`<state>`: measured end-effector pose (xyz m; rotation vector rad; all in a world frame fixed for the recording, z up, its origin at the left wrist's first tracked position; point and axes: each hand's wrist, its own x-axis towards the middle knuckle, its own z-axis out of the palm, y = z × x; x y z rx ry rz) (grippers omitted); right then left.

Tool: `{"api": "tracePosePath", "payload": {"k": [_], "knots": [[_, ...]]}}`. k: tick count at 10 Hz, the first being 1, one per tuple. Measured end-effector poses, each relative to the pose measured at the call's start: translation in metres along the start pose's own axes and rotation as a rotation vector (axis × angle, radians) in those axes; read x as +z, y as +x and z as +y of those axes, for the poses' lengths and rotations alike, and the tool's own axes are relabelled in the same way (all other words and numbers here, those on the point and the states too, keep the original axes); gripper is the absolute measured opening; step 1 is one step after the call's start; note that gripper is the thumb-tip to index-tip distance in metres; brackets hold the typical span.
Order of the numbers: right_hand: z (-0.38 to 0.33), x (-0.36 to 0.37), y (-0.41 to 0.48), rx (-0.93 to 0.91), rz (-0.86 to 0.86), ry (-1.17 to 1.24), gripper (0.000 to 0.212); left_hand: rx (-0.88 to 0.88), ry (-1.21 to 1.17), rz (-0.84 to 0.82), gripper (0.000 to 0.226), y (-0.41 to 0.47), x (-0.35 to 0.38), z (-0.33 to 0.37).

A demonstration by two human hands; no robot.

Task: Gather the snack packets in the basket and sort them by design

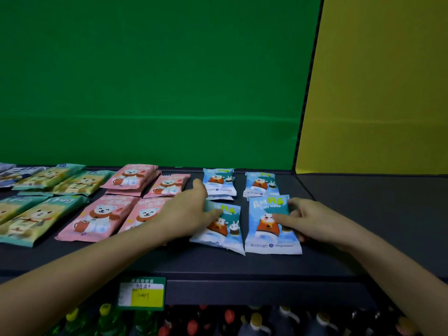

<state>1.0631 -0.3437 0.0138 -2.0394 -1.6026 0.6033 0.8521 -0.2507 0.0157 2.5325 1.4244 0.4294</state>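
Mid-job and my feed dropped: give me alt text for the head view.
The left hand rests on the near-left blue packet and the right hand pinches the near-right blue packet on a dark shelf. To their left lie grouped pink packets and green packets.

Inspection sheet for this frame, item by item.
Surface: dark shelf, packets lying flat in rows.
Job's things: green packets left, pink packets middle, blue packets right.
Clutter: price label on the shelf edge; bottles below.
Grippers: left hand on near-left blue packet, grip unclear; right hand pinches near-right blue packet.
Cables: nothing seen.
Surroundings: green backdrop, yellow backdrop at right.
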Motion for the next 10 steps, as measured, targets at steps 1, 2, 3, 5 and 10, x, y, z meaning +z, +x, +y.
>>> {"api": "tracePosePath", "payload": {"k": [1,2,3,5,10], "knots": [[-0.005,-0.006,0.003,0.023,-0.065,-0.265,0.059,0.025,0.144,-0.019,0.062,0.001,-0.005,0.0],[-0.008,-0.017,0.011,0.025,-0.08,-0.439,0.052,0.041,0.221,0.016,0.055,0.009,-0.015,-0.005],[-0.007,-0.028,0.038,-0.035,0.165,-0.347,0.043,0.035,0.093,0.123,0.044,0.029,-0.024,-0.011],[0.007,-0.004,0.093,-0.057,0.137,-0.205,0.06,-0.065,0.017,-0.009,0.033,0.081,-0.013,-0.018],[0.023,0.003,0.105,-0.136,0.258,-0.082,0.05,-0.071,-0.09,0.08,0.025,0.083,-0.013,-0.021]]}}
